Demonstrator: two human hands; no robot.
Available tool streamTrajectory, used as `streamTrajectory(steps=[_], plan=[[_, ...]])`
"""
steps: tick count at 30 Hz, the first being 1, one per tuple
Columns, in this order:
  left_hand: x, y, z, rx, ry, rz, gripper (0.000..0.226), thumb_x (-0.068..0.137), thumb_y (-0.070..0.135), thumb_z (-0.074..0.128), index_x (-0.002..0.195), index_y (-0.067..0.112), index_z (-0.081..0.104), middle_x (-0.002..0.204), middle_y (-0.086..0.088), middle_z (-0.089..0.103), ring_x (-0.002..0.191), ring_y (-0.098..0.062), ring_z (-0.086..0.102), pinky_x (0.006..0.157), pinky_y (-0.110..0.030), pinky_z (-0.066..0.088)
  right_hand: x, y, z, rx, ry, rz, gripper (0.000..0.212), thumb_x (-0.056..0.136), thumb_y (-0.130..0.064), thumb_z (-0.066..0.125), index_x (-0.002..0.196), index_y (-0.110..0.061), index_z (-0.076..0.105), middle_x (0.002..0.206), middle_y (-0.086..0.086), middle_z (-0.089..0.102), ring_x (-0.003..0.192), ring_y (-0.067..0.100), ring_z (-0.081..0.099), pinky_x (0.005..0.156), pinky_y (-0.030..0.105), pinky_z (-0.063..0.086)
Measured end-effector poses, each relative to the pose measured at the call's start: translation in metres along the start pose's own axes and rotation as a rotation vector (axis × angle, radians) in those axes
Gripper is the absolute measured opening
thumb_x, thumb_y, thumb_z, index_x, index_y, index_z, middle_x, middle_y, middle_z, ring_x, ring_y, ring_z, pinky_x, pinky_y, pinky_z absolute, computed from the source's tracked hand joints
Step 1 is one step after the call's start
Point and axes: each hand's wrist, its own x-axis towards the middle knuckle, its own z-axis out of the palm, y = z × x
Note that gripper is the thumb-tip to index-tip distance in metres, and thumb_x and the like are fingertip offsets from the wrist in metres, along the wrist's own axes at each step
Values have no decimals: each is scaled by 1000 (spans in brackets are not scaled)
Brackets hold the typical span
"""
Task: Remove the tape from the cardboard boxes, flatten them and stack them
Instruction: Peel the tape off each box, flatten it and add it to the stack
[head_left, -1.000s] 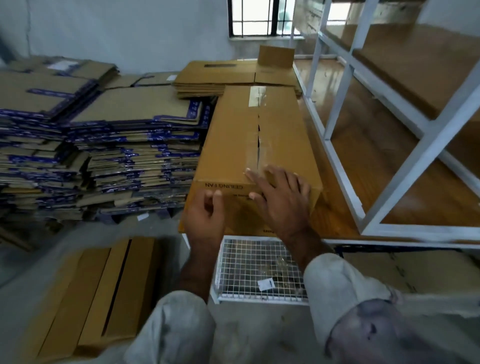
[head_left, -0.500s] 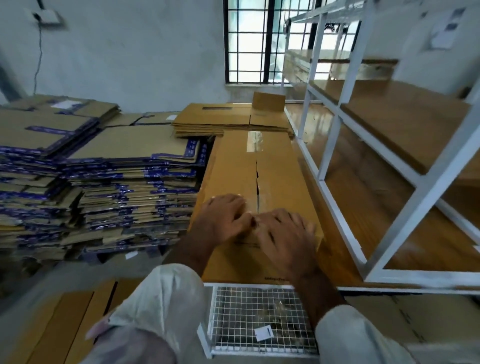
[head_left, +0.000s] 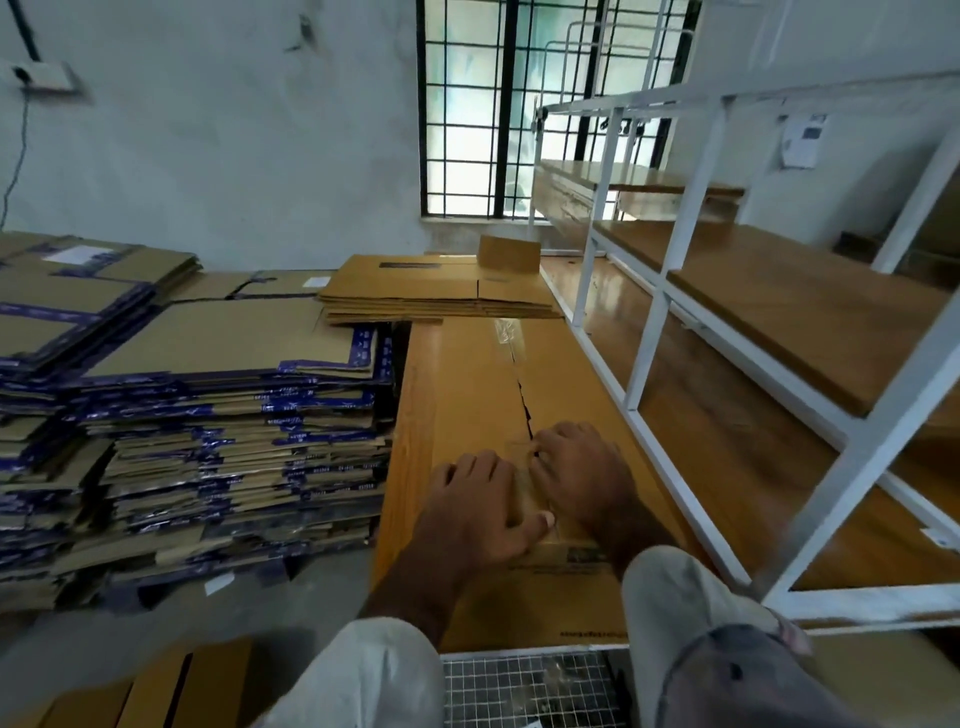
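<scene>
A long cardboard box (head_left: 467, 415) lies between the flattened-carton stacks (head_left: 208, 415) and the white rack (head_left: 649, 338). At its near end, left hand (head_left: 475, 506) presses flat; right hand (head_left: 576, 467) picks at the clear seam tape (head_left: 519, 452). The tape may tear short if yanked.

The cardboard box (head_left: 467, 395) was plain golden brown, with a strip of clear glossy tape (head_left: 506, 332) along its seam. The stacked flat cartons (head_left: 208, 415) beside it were duller tan edged in blue-violet print. The shelf frame (head_left: 675, 270) was white, its boards honey-brown wood.
</scene>
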Motion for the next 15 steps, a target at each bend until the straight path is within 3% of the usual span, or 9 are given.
streamTrajectory(steps=[6, 11, 15], plan=[[0, -4, -2, -60, -32, 3, 97, 73, 96, 36, 138, 25, 41, 140, 3, 44, 127, -18, 40, 111, -45, 27, -1, 0, 1, 62, 9, 13, 29, 100, -47, 42, 122, -34, 57, 123, -11, 57, 109, 11, 49, 91, 39, 49], [1, -4, -1, -47, -50, 6, 110, 64, 102, 37, 143, 25, 37, 148, 2, 40, 134, -22, 37, 116, -46, 24, 9, 16, 10, 197, -33, 74, 17, 88, -52, 38, 89, -45, 54, 110, -17, 58, 106, 12, 50, 93, 46, 48], [2, -4, 0, -31, -60, 4, 111, 66, 100, 41, 145, 22, 36, 152, 0, 37, 137, -24, 34, 119, -47, 23, 19, 9, -3, 258, -112, 101, 22, 76, -48, 40, 71, -47, 62, 90, -18, 64, 95, 9, 55, 92, 48, 50]])
